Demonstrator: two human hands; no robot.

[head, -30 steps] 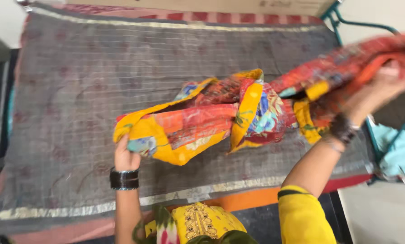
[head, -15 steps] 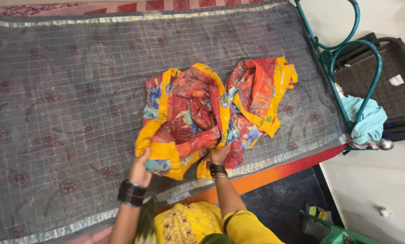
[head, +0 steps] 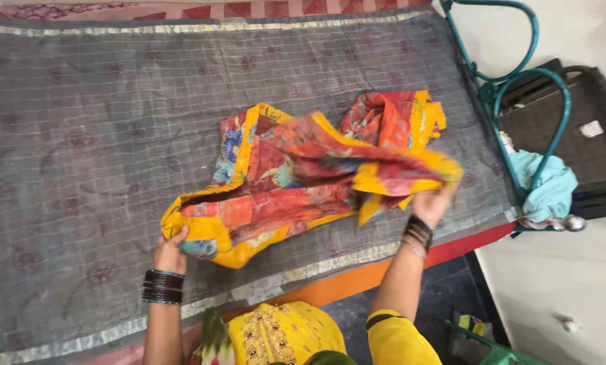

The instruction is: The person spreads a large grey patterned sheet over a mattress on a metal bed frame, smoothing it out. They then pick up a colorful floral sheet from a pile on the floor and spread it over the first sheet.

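Left hand (head: 170, 249) pinches cloth (head: 286, 186) corner, low on grey cover (head: 80, 135). Cloth spans between hands, rest heaped beyond. Right hand (head: 430, 205) grips raised, blurred edge. Risk: thin fabric slips from right grip; loose heap bunches, folds skew.

One small white label (head: 592, 128), roughly rectangular, lies on the dark woven chair seat (head: 587, 152) at far right; no packages, signs or screens in sight.

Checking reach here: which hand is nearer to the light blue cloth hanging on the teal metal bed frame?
Right. The right hand lifts the patterned cloth's edge just left of the light blue cloth; the left hand is far across the bed.
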